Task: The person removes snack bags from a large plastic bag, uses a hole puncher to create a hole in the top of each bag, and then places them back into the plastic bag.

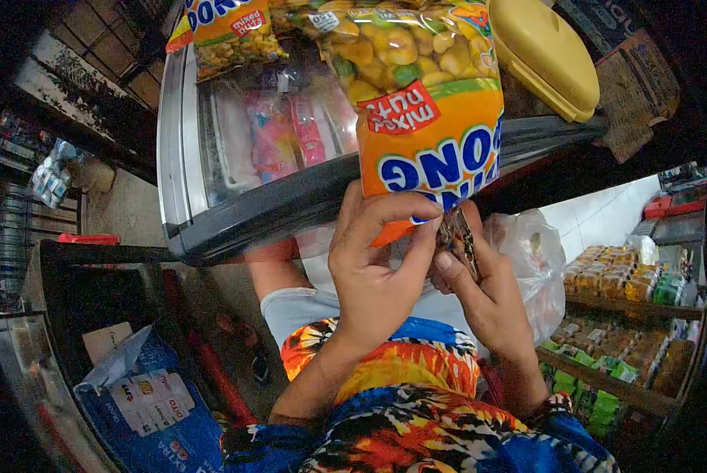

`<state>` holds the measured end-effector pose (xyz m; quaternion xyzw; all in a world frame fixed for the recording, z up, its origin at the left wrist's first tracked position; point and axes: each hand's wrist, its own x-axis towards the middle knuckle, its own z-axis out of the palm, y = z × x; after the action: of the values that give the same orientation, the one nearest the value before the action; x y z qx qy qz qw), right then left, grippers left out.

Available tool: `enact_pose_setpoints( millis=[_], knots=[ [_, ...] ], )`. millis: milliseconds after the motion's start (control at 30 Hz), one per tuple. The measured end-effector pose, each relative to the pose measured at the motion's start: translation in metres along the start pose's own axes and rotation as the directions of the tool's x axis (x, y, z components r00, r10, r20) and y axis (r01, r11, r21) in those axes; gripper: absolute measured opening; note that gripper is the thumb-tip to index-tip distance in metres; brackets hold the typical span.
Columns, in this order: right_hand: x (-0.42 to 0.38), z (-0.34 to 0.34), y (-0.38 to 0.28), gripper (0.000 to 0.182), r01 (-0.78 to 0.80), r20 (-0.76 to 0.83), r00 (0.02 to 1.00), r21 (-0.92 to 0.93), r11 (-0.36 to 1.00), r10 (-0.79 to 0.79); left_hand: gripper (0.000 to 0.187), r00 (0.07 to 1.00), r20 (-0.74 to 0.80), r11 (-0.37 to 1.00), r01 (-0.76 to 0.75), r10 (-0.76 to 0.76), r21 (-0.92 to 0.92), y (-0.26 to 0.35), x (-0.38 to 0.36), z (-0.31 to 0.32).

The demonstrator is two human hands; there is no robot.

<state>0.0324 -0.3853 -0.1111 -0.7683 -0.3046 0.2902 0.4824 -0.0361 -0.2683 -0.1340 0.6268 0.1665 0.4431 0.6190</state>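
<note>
A large orange bag of mixed nuts (pixel 428 118), its print upside down to me, lies over the dark edge of a glass-topped case. My left hand (pixel 377 272) is closed, pinching the bag's near end between thumb and fingers. Close beside it, my right hand (pixel 483 296) is wrapped round a small shiny metal tool (pixel 457 236) at the same end of the bag. Fingers partly hide the tool, so its exact kind cannot be made out.
A second nut bag (pixel 239 39) and a yellow plastic container (pixel 546 59) sit on the glass-topped case (pixel 251 205). A clear plastic bag (pixel 539 272) hangs at my right. Shelves of packed goods (pixel 617 276) stand beyond it; a blue sack (pixel 152 414) is lower left.
</note>
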Motion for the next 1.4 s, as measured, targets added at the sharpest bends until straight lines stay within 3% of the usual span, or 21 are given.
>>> enact_pose_setpoints(
  millis=[433,600,933,1033,1133,1233,1333,1400],
  knots=[
    [0.003,0.002,0.004,0.022,-0.023,-0.035,0.999,-0.026,0.999,0.022,0.020,1.000,-0.030,0.998,-0.005,0.003,-0.066,-0.002,-0.002,0.003],
    [0.005,0.004,0.008,0.021,0.040,-0.060,0.997,-0.014,0.999,-0.040,0.020,0.998,-0.044,0.992,0.031,-0.037,-0.122,-0.001,-0.003,0.004],
    [0.009,0.012,0.016,0.015,0.069,-0.124,0.990,-0.016,0.997,-0.071,0.020,0.998,-0.051,0.999,-0.025,0.023,-0.033,-0.003,-0.002,0.004],
    [0.015,0.018,0.029,0.010,0.025,-0.121,0.993,0.075,0.997,-0.016,0.021,0.999,-0.047,1.000,0.006,-0.005,0.010,-0.005,-0.002,0.003],
    [0.017,0.022,0.036,0.010,0.095,-0.133,0.987,0.043,0.995,-0.089,0.022,0.997,-0.035,0.997,-0.066,0.067,0.039,-0.005,0.000,0.001],
    [0.015,0.027,0.036,0.012,0.069,-0.173,0.983,0.079,0.995,-0.054,0.023,0.995,0.026,0.992,-0.101,0.099,0.076,-0.005,0.001,-0.002],
    [0.015,0.023,0.031,0.012,-0.001,-0.130,0.991,0.175,0.985,0.024,0.023,0.995,-0.008,0.995,-0.098,0.098,0.035,-0.007,0.001,0.001],
    [0.019,0.019,0.030,0.014,0.181,-0.143,0.974,0.033,0.983,-0.175,0.021,0.994,-0.057,0.996,-0.092,0.093,0.016,-0.004,0.001,0.004]
  ],
)
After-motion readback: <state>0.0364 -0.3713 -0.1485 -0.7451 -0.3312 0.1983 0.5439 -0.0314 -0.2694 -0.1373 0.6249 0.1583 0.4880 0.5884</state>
